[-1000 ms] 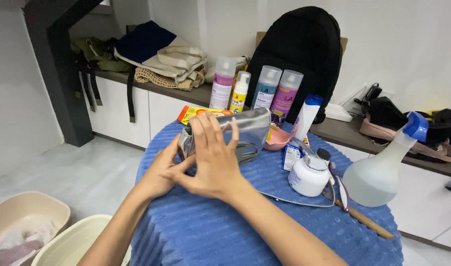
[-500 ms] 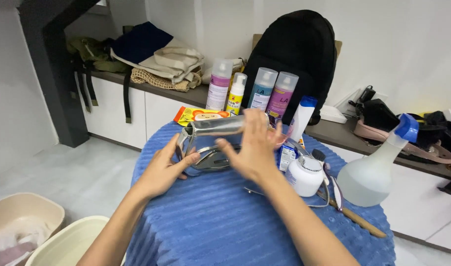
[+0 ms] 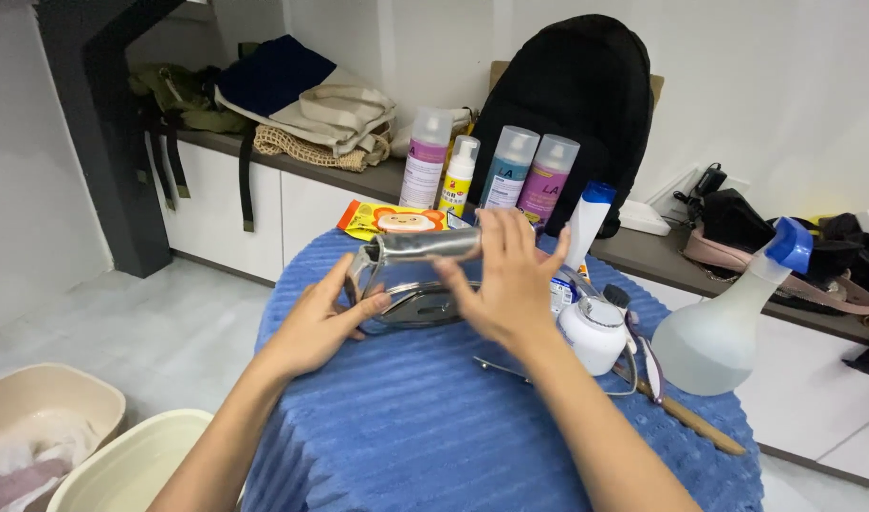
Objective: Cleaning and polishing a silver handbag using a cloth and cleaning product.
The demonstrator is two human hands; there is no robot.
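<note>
Clear pouch is gripped at table centre, w/ left hand at its 9 o'clock end and right hand at 3 o'clock, fingers curled over top. White jar sits just beside right hand at 3 o'clock; spray bottle is farther out.

A round table with blue ribbed cover carries a clear pouch between the hands, and a white jar and spray bottle right of them.
</note>
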